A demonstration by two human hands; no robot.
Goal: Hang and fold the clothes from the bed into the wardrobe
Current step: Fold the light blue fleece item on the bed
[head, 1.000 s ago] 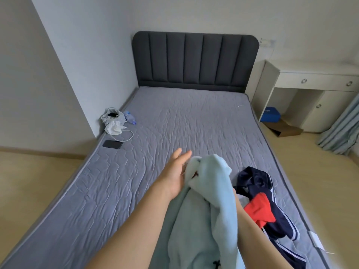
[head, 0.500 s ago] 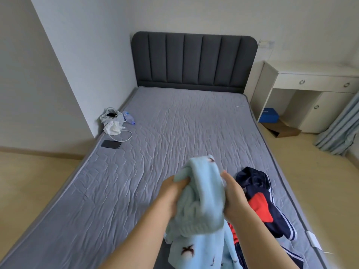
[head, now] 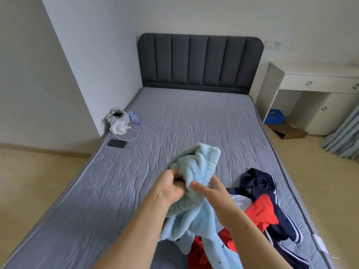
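Head view cuts off your forearms and the lower part of the light blue garment (head: pixel 196 171) at the bottom edge, so its full shape cannot be made out. You hold its bunched top up over the foot end of the bed (head: pixel 194 117).

Your left hand (head: pixel 171 188) grips the fabric with curled fingers, their tips buried in the folds. Your right hand (head: pixel 211 193) holds the same bunch from the other side. Its thumb lies across the front, and the other fingers are hidden behind the cloth.

Toward the bed's right edge at the foot end, a navy jacket (head: pixel 260 183) with white stripes and a red garment (head: pixel 262 210) lie tangled together. Your right arm and the hanging blue cloth partly cover them.

At the bed's left edge lies a dark phone (head: pixel 117 143), with a white cable (head: pixel 128 135) just beside it.
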